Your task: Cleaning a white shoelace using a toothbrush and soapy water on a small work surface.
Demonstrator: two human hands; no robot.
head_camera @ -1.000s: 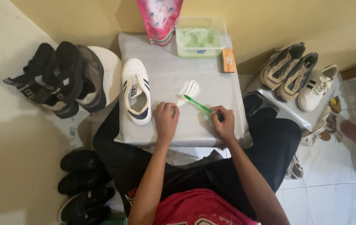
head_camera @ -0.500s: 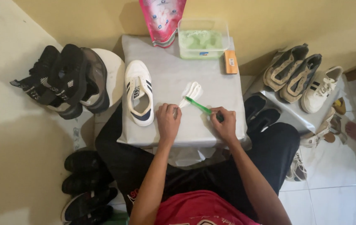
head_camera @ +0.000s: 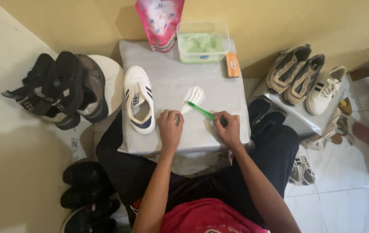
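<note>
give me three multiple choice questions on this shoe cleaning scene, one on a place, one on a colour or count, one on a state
1. Where does the white shoe lie?
A. on the grey table, left of the hands
B. on the tiled floor
C. inside the clear tub

2. What colour is the handle of the brush?
A. red
B. green
C. black

3. What is the right hand doing?
A. resting open on the knee
B. lifting the pink pouch
C. gripping the brush, its head on the white laces

Answers: 1 A, the shoe lies on the grey table. 2 B, the handle is green. 3 C, the fingers close round the handle, while the left hand pins the white laces.
</note>
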